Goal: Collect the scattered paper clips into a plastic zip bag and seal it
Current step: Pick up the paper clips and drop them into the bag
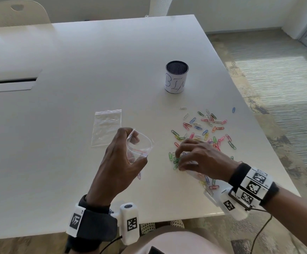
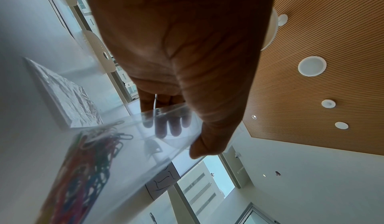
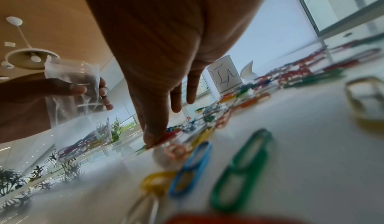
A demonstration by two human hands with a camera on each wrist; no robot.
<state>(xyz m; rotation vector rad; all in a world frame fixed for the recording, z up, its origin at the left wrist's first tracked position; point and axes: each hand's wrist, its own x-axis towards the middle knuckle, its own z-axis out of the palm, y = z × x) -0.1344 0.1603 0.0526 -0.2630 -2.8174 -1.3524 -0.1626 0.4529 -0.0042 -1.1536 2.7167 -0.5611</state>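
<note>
My left hand (image 1: pixel 133 143) holds a clear zip bag (image 1: pixel 143 143) off the table, pinching its rim so the mouth gapes open. Several coloured paper clips (image 2: pixel 89 161) lie at the bag's bottom (image 3: pixel 83 143). To its right, loose paper clips (image 1: pixel 204 129) of many colours are scattered over the white table (image 1: pixel 75 70). My right hand (image 1: pixel 178 160) is down on the near-left part of that scatter. Its fingers curl over a small cluster of green clips, and the thumb tip (image 3: pixel 151 140) touches clips on the table.
A second, empty zip bag (image 1: pixel 107 127) lies flat just beyond my left hand. A mesh cup labelled BIN (image 1: pixel 176 77) stands behind the clips. The table's right edge runs close to the outermost clips. A chair (image 1: pixel 17 13) stands at the far left.
</note>
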